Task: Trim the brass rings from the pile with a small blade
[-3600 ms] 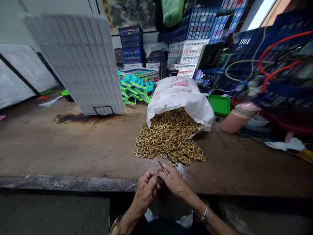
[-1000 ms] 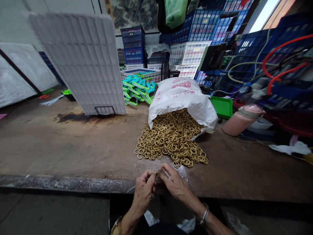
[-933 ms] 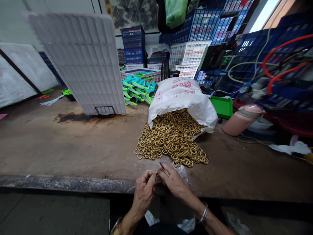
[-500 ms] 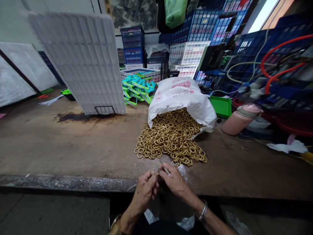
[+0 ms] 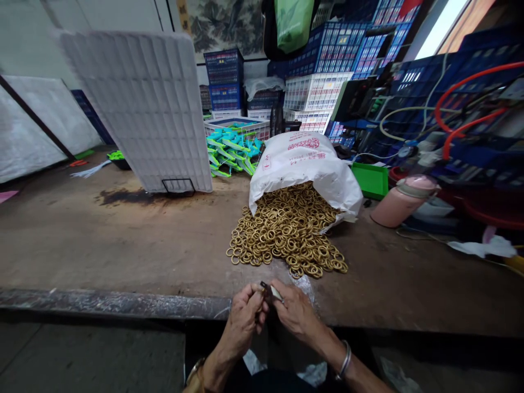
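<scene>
Looks like a small workshop. Shows as such by a stained, worn workbench with 1 white printed sack on it, by gold rings in bulk at the sack's mouth, by stacked blue crates and white crates behind it, and by an orange hose to its right.

Left grip and right grip curl inward, perhaps touching.

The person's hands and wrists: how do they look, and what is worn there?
The left hand and the right hand are both ungloved, and no sleeve can be made out. Around the right wrist is a silver-coloured bangle. The left wrist carries a metallic-looking band, too unclear to call a watch.
</scene>
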Tool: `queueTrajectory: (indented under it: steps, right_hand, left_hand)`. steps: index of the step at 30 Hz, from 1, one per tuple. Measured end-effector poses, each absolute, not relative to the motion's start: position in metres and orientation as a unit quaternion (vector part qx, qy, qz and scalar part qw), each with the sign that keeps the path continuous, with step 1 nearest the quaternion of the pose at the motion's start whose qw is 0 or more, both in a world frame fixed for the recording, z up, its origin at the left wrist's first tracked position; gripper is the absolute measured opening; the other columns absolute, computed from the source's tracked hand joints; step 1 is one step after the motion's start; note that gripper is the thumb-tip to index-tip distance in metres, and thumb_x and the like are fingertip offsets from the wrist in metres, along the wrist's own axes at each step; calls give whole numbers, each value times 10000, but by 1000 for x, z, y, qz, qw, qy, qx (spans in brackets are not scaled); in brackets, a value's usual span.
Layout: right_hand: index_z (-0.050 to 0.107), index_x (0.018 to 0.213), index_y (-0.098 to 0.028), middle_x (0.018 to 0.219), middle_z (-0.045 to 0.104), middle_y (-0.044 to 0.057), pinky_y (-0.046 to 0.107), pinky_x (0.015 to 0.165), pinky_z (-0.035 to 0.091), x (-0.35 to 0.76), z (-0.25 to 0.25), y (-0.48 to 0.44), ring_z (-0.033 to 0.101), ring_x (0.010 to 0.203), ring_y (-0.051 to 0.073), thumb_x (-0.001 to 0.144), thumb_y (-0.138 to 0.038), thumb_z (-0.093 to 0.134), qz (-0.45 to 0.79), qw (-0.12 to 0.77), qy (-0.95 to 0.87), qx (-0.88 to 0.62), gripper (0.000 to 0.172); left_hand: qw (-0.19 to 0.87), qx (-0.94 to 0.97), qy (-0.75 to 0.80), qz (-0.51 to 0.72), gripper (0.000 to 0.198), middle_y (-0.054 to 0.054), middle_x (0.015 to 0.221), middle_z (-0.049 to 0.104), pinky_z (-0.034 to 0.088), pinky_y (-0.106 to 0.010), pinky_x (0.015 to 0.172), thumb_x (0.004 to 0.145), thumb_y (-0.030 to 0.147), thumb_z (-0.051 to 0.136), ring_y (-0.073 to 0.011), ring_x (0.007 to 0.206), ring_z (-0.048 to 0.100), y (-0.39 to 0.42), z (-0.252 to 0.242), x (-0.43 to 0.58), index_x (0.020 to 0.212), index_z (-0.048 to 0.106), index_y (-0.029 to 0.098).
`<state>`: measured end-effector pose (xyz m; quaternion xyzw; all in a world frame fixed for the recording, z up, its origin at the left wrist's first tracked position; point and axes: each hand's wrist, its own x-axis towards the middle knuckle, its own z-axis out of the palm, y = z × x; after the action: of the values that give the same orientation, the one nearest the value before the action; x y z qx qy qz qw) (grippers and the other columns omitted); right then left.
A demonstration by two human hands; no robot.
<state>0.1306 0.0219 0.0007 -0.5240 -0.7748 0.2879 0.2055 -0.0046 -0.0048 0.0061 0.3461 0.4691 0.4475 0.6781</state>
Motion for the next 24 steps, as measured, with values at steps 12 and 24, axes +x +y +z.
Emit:
queueTrajectory:
  steps: [12,24]
  right_hand:
    - [494,839,-180,645,578,2,229,515,246,132,3,17,486,547,122,671,-86,365,208,115,-823,-515,232]
    - [485,953,-200,786,636,27,233,538,242,168,-4,49,565,654,134,759,-119,425,58,135,-736,-661,218]
  left_hand:
    - [627,398,509,435,366,67,501,438,232,-140,324,718,529,489,-23,342,329,-9,-1,-5,667,436,170]
    - [764,236,381,464,283,-5,658,543,242,-138,329,752,411,524,-30,408,400,-14,11,0,688,475,139]
